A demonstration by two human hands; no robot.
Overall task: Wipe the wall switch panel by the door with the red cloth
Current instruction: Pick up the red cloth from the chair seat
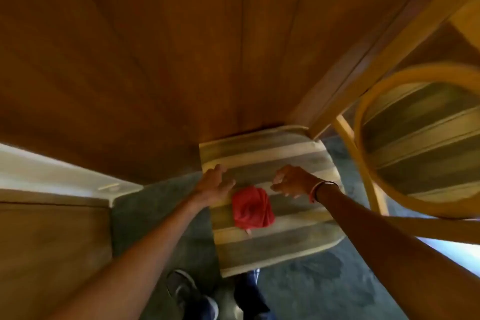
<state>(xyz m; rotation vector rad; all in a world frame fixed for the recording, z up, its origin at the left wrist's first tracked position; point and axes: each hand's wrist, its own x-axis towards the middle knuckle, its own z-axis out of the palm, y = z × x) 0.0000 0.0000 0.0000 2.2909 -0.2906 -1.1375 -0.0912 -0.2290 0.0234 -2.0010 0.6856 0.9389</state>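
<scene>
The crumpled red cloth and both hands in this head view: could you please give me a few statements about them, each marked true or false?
1. The crumpled red cloth lies on the striped seat cushion. True.
2. The right hand grips the cloth. False: it hovers open beside it, holding nothing.
3. The left hand is open, at the cloth's left edge. True.
4. A thin bracelet sits on the left wrist. False: it is on the right wrist.
5. The wall switch panel is being wiped. False: no switch panel shows in this view, only wood panelling.
</scene>
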